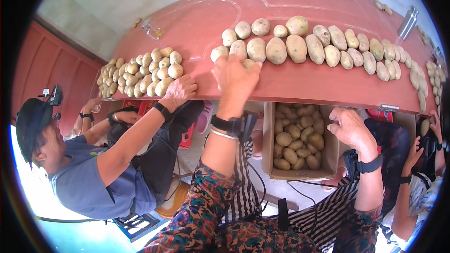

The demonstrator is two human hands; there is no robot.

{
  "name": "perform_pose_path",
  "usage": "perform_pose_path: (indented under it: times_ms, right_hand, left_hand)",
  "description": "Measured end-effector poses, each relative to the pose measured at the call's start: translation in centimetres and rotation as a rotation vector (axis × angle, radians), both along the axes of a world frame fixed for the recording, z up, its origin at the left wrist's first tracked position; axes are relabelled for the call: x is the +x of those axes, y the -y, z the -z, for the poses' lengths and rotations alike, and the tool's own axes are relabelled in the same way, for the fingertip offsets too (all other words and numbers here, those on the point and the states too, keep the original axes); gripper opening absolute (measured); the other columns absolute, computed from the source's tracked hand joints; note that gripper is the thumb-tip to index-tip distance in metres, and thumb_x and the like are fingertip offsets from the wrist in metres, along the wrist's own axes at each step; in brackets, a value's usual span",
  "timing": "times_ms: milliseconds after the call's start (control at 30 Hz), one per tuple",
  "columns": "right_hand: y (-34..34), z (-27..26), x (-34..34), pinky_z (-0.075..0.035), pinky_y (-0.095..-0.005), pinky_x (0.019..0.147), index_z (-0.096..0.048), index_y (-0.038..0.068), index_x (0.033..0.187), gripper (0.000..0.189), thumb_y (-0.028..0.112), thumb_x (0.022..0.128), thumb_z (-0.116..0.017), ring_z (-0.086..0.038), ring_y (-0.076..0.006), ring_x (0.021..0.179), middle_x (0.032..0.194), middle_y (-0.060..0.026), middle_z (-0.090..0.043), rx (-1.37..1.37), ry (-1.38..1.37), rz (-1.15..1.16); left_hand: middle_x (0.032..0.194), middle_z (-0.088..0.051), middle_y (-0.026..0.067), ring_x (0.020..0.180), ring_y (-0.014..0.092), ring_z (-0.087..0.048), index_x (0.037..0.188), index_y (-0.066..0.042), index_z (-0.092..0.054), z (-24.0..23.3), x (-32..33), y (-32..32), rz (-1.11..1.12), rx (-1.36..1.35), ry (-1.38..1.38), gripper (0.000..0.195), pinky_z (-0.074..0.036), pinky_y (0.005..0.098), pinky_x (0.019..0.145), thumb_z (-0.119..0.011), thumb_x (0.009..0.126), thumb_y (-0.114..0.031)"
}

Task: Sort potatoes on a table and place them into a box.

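Observation:
My left hand (235, 73) reaches over the near edge of a red door panel laid flat as a table (299, 86). Its fingers are around a potato (249, 64), partly hidden by the hand, at the left end of two long rows of potatoes (276, 51). My right hand (351, 128) is held beside the upper right corner of a cardboard box (300, 176), with fingers bent and no object visible in it. The box stands below the table edge and holds many loose potatoes (295, 144).
At left, a co-worker's hand (181, 89) touches a cluster of potatoes (144, 70). More co-workers' hands are at far right (415, 154). A metal bottle (408, 23) and a glass vessel (153, 30) stand on the table. Cables hang near my lap.

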State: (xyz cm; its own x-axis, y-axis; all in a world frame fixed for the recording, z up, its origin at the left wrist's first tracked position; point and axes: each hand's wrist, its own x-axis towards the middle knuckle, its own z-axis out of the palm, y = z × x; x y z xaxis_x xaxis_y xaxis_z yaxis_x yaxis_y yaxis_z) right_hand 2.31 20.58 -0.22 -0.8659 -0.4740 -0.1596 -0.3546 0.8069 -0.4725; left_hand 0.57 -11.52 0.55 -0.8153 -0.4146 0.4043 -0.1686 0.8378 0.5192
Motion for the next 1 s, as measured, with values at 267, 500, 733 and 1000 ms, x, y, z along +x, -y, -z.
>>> perform_pose_path:
  times_ms: [267, 500, 733, 1000]
  right_hand:
    - [-1.1, 0.9, -0.1, -0.052, -0.0498, 0.074, -0.070, 0.003, 0.079, 0.026, 0.028, 0.074, -0.069, -0.064, -0.0404, 0.082, 0.081, -0.0202, -0.066, 0.152, -0.233, -0.142]
    - [-2.3, -1.1, 0.4, -0.053, -0.0483, 0.084, -0.071, 0.003, 0.096, 0.032, 0.029, 0.080, -0.073, -0.067, -0.0408, 0.098, 0.094, -0.0219, -0.071, 0.000, 0.053, 0.087]
    - [-3.0, -1.1, 0.1, -0.056, -0.0335, 0.075, -0.070, 0.000, 0.104, 0.030, 0.024, 0.087, -0.075, -0.070, -0.0193, 0.087, 0.095, -0.0100, -0.072, -0.561, 0.377, 0.104]
    - [-0.9, -3.3, 0.7, -0.056, -0.0402, 0.088, -0.043, 0.001, 0.143, 0.070, 0.052, 0.098, -0.059, -0.060, -0.0281, 0.119, 0.136, -0.0146, -0.054, -1.209, 0.716, 0.170]
  left_hand:
    - [0.131, -0.054, 0.0254, 0.121, 0.045, -0.053, 0.130, -0.013, -0.060, 0.6, 2.1, 0.7, -0.068, -0.081, 0.214, 0.081, -0.046, 0.0560, 0.098, -0.079, 0.066, -0.058]
    - [0.133, -0.046, 0.0225, 0.120, 0.045, -0.047, 0.115, -0.001, -0.066, -1.1, 2.8, -1.5, -0.143, 0.025, 0.324, 0.073, -0.046, 0.0516, 0.097, -0.083, 0.064, -0.050]
    - [0.112, -0.067, 0.0151, 0.110, 0.025, -0.061, 0.104, 0.001, -0.070, -1.5, 4.5, -2.1, 0.219, 0.269, 0.219, 0.057, -0.052, 0.0399, 0.088, -0.085, 0.067, -0.041]
    - [0.121, -0.058, 0.0085, 0.110, 0.018, -0.054, 0.133, 0.001, -0.052, -4.5, 4.7, -11.0, 0.844, 1.345, 0.138, 0.067, -0.045, 0.0340, 0.095, -0.074, 0.081, -0.035]
